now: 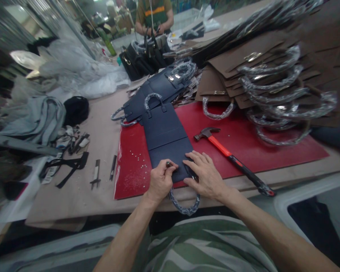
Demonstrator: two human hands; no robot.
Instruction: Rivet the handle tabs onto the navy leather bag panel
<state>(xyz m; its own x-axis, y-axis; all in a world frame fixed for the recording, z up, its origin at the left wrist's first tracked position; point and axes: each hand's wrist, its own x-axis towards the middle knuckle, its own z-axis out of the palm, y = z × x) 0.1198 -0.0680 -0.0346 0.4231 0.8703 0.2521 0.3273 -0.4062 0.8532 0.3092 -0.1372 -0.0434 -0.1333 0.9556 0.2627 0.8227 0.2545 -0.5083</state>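
Lying across one red board [130, 173], one navy panel [167, 132] with two wrapped handles [185, 210] sits directly beneath the left grip [161, 180], pinched around one small metal tool [168, 164], and the right grip [204, 174], spread wide near one hammer [229, 153].

Red mat [252, 147] on beige table [99, 136]

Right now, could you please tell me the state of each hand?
Left hand: closed, holding a small tool over the dark panel.
Right hand: open, fingers spread, at the panel's edge.
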